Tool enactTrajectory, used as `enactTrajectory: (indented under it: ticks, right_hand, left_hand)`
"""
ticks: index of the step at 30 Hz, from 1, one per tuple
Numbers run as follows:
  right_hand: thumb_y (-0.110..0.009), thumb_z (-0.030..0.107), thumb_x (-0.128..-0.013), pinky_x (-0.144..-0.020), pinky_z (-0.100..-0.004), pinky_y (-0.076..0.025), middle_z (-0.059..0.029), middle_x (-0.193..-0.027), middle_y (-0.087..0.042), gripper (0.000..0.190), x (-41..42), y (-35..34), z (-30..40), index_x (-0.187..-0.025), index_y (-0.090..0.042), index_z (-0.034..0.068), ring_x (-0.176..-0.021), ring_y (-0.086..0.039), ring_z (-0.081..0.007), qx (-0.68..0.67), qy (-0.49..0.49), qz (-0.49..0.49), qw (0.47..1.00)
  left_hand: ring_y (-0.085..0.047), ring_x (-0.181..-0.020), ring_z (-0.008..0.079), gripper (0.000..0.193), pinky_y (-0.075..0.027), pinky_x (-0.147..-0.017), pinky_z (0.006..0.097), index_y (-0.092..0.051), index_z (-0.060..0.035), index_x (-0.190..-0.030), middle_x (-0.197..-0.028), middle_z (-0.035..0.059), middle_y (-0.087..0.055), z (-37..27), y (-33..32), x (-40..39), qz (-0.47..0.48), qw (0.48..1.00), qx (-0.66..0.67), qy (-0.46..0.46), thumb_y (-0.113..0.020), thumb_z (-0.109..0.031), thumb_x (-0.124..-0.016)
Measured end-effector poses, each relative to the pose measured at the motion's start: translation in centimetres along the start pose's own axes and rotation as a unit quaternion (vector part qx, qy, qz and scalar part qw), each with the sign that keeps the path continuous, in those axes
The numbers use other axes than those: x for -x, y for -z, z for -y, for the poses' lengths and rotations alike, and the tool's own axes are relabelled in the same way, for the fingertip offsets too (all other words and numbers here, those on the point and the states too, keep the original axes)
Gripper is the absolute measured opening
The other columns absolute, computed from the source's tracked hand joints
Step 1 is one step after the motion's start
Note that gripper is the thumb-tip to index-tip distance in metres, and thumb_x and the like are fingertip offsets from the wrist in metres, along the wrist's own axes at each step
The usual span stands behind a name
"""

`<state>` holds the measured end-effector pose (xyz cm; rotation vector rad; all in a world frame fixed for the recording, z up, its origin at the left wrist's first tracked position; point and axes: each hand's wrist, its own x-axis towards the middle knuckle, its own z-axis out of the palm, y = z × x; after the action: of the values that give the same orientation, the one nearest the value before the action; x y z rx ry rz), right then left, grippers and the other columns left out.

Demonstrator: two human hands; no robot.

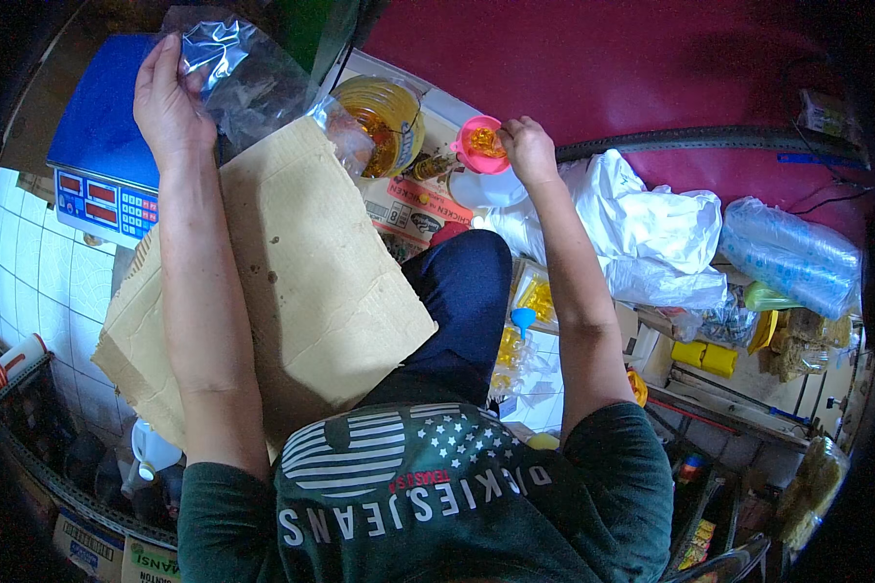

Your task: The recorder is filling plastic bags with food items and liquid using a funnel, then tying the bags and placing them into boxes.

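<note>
My left hand [171, 102], at the upper left, pinches a clear plastic bag [244, 80] that spreads out to its right. At the upper middle my right hand [529, 149] grips the rim of a pink plastic funnel or cup [472, 162] with orange-yellow liquid in it. Left of the funnel stands a large clear container [401, 109] part filled with amber liquid. A sheet of cardboard [335, 277] lies over my lap under my left forearm. Beside my right knee a small blue funnel [523, 318] rests near bags of yellow liquid [537, 295].
A blue digital scale [102, 138] stands at the left. White plastic bags [627, 211] and a roll of clear packaging [787, 248] lie at the right. A white jug [153, 448] is at the lower left. A metal shelf edge [707, 137] crosses the upper right.
</note>
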<state>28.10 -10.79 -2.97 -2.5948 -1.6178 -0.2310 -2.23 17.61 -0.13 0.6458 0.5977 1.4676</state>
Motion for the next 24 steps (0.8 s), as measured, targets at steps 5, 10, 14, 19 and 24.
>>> enactTrajectory:
  ticks: [5, 10, 14, 19, 24]
  right_hand:
    - [-0.055, 0.018, -0.074, -0.066, -0.0409, -0.046, -0.0146, -0.077, -0.056, 0.015, -0.15, -0.02, 0.16, -0.079, -0.061, 0.005, -0.074, -0.056, -0.0313, 0.008, 0.009, 0.004, 1.0]
    - [-0.057, 0.018, -0.073, -0.068, -0.0399, -0.047, -0.0155, -0.078, -0.057, 0.016, -0.04, -0.65, -0.27, -0.08, -0.062, 0.004, -0.076, -0.056, -0.0312, 0.023, 0.028, -0.01, 0.999]
    - [-0.057, 0.018, -0.073, -0.069, -0.0396, -0.047, -0.0154, -0.079, -0.057, 0.016, -0.13, -0.39, 0.16, -0.081, -0.062, 0.005, -0.077, -0.056, -0.0309, 0.03, 0.02, -0.008, 0.999]
    - [-0.057, 0.018, -0.074, -0.068, -0.0397, -0.047, -0.0148, -0.079, -0.057, 0.016, -0.14, -0.14, 0.31, -0.081, -0.062, 0.005, -0.077, -0.056, -0.0307, 0.025, 0.012, 0.014, 1.0]
    - [-0.054, 0.019, -0.075, -0.068, -0.0405, -0.046, -0.0143, -0.079, -0.057, 0.018, -0.13, -0.23, 0.55, -0.082, -0.061, 0.005, -0.076, -0.056, -0.0309, 0.023, 0.011, 0.026, 0.999]
  left_hand:
    - [-0.042, -0.053, 0.0044, 0.013, -0.038, -0.046, 0.0172, -0.056, -0.0025, -0.087, -0.065, -0.0016, -0.049, -0.1, -0.12, 0.08, -0.003, 1.0, 0.0, -0.002, -0.062, -0.008, -0.078]
    - [-0.043, -0.054, 0.0047, 0.013, -0.038, -0.046, 0.0174, -0.056, -0.0025, -0.087, -0.065, -0.0013, -0.049, -0.07, -0.16, 0.05, 0.003, 1.0, 0.003, -0.003, -0.062, -0.008, -0.078]
    - [-0.042, -0.054, 0.0047, 0.013, -0.037, -0.046, 0.0174, -0.055, -0.0024, -0.087, -0.065, -0.0013, -0.05, -0.11, -0.13, 0.08, -0.001, 1.0, 0.001, -0.003, -0.062, -0.008, -0.078]
    - [-0.043, -0.054, 0.0044, 0.013, -0.037, -0.046, 0.0173, -0.055, -0.0025, -0.088, -0.066, -0.0014, -0.05, -0.12, -0.15, 0.16, 0.003, 1.0, 0.003, -0.006, -0.062, -0.008, -0.078]
    - [-0.045, -0.056, 0.0041, 0.014, -0.04, -0.048, 0.0179, -0.056, -0.0022, -0.089, -0.066, -0.0017, -0.05, -0.16, -0.1, 0.17, -0.002, 1.0, -0.004, -0.005, -0.062, -0.009, -0.078]
